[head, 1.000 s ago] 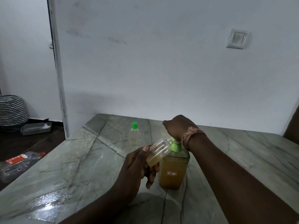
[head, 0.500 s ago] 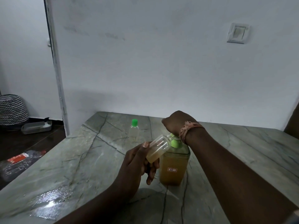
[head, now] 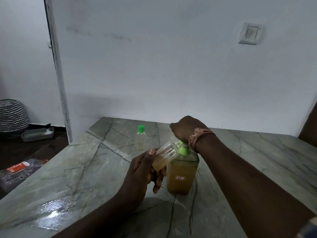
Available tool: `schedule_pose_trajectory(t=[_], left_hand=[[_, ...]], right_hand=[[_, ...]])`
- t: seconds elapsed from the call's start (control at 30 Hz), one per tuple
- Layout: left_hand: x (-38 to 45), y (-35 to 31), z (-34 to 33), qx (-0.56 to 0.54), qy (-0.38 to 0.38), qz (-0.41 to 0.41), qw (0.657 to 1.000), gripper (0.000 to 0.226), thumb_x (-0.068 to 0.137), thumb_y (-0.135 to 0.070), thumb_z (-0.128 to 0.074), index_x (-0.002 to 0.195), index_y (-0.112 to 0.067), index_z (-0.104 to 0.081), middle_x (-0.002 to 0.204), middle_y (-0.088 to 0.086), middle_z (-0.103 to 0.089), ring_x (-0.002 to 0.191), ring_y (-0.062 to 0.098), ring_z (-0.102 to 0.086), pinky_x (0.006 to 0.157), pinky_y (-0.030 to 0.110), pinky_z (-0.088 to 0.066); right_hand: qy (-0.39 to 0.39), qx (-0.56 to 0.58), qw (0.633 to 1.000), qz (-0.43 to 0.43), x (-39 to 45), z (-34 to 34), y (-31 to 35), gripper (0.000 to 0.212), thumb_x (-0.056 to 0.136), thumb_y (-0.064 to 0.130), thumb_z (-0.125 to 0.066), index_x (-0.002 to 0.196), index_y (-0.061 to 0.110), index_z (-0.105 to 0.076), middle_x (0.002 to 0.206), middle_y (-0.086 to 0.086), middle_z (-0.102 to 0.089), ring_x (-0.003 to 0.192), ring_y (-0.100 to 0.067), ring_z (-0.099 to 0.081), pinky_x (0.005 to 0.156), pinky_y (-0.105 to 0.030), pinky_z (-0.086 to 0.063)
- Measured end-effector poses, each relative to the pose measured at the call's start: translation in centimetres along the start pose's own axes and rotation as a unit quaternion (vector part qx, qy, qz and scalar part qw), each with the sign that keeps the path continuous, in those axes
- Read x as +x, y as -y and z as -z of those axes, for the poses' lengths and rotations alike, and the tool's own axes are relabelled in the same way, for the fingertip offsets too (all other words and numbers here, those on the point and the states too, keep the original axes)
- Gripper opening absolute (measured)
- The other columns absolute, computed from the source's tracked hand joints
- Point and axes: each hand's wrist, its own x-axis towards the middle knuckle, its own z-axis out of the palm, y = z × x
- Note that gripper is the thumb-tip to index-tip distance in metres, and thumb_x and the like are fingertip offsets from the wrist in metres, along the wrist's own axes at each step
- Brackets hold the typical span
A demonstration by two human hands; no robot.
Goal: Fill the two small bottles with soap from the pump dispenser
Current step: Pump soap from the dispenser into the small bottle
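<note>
Head view, nearest me: my left hand (head: 139,176) grips a small open bottle (head: 164,156), tilted so its mouth meets the pump dispenser (head: 182,176) just right of that hand. My right hand (head: 186,128) sits curled on top of the green pump head (head: 183,150); its fingers are hidden, so probably pressing. Beyond the left hand, a capped small bottle (head: 140,137) stands on the marble table (head: 72,172).

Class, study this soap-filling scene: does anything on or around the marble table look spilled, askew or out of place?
Yes. A wet, glistening patch lies on the marble table near its front left edge, like a spill. On the floor to the left, a plastic bottle lies on its side. The small bottle in the left hand is tilted, deliberately, toward the pump.
</note>
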Motion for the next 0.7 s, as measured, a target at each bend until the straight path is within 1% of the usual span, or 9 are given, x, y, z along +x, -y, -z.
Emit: schedule_pose_trajectory(t=[0.07, 0.13, 0.2, 0.27, 0.3, 0.37, 0.47, 0.57, 0.7], left_hand=[[-0.1, -0.1, -0.1, -0.002, -0.002, -0.001, 1.0, 0.043, 0.094, -0.048, -0.041, 0.115, -0.025, -0.071, 0.072, 0.014, -0.064, 0.049, 0.023, -0.051, 0.04, 0.026, -0.044], [-0.1, -0.2, -0.2, -0.001, -0.001, -0.003, 1.0, 0.046, 0.094, -0.048, -0.042, 0.118, -0.02, -0.07, 0.072, 0.015, -0.063, 0.048, 0.023, -0.051, 0.04, 0.025, -0.043], [0.0, -0.1, -0.1, 0.0, 0.001, -0.005, 1.0, 0.046, 0.095, -0.049, -0.043, 0.117, -0.02, -0.07, 0.072, 0.016, -0.063, 0.048, 0.022, -0.051, 0.04, 0.025, -0.043], [-0.1, 0.0, -0.1, 0.001, -0.001, -0.006, 1.0, 0.046, 0.095, -0.05, -0.045, 0.117, -0.019, -0.07, 0.072, 0.016, -0.063, 0.048, 0.022, -0.051, 0.041, 0.025, -0.043], [-0.1, 0.0, -0.1, -0.001, -0.003, -0.008, 1.0, 0.047, 0.095, -0.05, -0.044, 0.118, -0.018, -0.07, 0.072, 0.016, -0.062, 0.048, 0.022, -0.051, 0.041, 0.025, -0.043], [-0.1, -0.1, -0.1, 0.003, -0.003, -0.01, 1.0, 0.048, 0.095, -0.049, -0.042, 0.118, -0.016, -0.069, 0.072, 0.017, -0.062, 0.049, 0.023, -0.051, 0.041, 0.025, -0.043], [-0.2, -0.3, -0.2, 0.003, -0.004, -0.008, 1.0, 0.048, 0.095, -0.048, -0.041, 0.119, -0.016, -0.069, 0.073, 0.018, -0.062, 0.048, 0.023, -0.05, 0.041, 0.025, -0.043], [-0.2, -0.3, -0.2, 0.0, -0.001, -0.003, 1.0, 0.044, 0.095, -0.046, -0.041, 0.116, -0.02, -0.07, 0.072, 0.015, -0.063, 0.048, 0.022, -0.051, 0.041, 0.025, -0.043], [0.0, 0.0, 0.0, 0.0, -0.002, -0.006, 1.0, 0.044, 0.096, -0.045, -0.041, 0.114, -0.018, -0.07, 0.071, 0.016, -0.063, 0.048, 0.022, -0.052, 0.041, 0.025, -0.043]], right_hand=[[-0.001, -0.03, 0.999, 0.019, -0.1, 0.3, 0.2, 0.035, 0.09, 0.032, -0.049, 0.061, 0.013, -0.05, 0.068, -0.001, -0.057, 0.065, -0.021, -0.056, 0.056, -0.025, -0.04], [-0.025, -0.048, 0.998, 0.039, -0.2, 0.4, 0.4, 0.035, 0.093, 0.038, -0.047, 0.066, 0.015, -0.048, 0.077, 0.004, -0.056, 0.08, -0.024, -0.06, 0.068, -0.029, -0.045], [-0.036, -0.022, 0.998, 0.038, 0.1, 0.1, 0.2, 0.038, 0.09, 0.039, -0.047, 0.059, 0.017, -0.045, 0.068, 0.001, -0.053, 0.072, -0.026, -0.057, 0.062, -0.028, -0.042], [-0.015, 0.002, 1.0, 0.021, 0.2, -0.3, -0.1, 0.039, 0.089, 0.032, -0.048, 0.054, 0.015, -0.043, 0.06, -0.002, -0.048, 0.061, -0.024, -0.05, 0.054, -0.026, -0.036], [-0.006, -0.005, 1.0, 0.021, 0.2, -0.5, -0.2, 0.039, 0.089, 0.028, -0.048, 0.053, 0.014, -0.044, 0.06, -0.003, -0.048, 0.06, -0.023, -0.049, 0.052, -0.025, -0.035], [0.001, -0.01, 1.0, 0.022, 0.2, -0.3, -0.2, 0.039, 0.09, 0.027, -0.048, 0.054, 0.015, -0.044, 0.06, -0.002, -0.048, 0.062, -0.024, -0.049, 0.052, -0.025, -0.034], [0.018, -0.032, 0.999, 0.031, 0.2, 0.2, 0.0, 0.04, 0.094, 0.033, -0.047, 0.057, 0.019, -0.041, 0.062, 0.002, -0.045, 0.069, -0.023, -0.049, 0.051, -0.022, -0.032], [-0.025, -0.04, 0.998, 0.034, 0.5, 0.3, 0.1, 0.039, 0.089, 0.042, -0.049, 0.058, 0.018, -0.046, 0.063, 0.001, -0.051, 0.067, -0.022, -0.054, 0.059, -0.025, -0.04], [-0.049, 0.023, 0.998, 0.017, 0.9, -1.0, -0.5, 0.04, 0.087, 0.04, -0.047, 0.054, 0.017, -0.044, 0.058, -0.001, -0.049, 0.057, -0.021, -0.05, 0.054, -0.025, -0.034]])
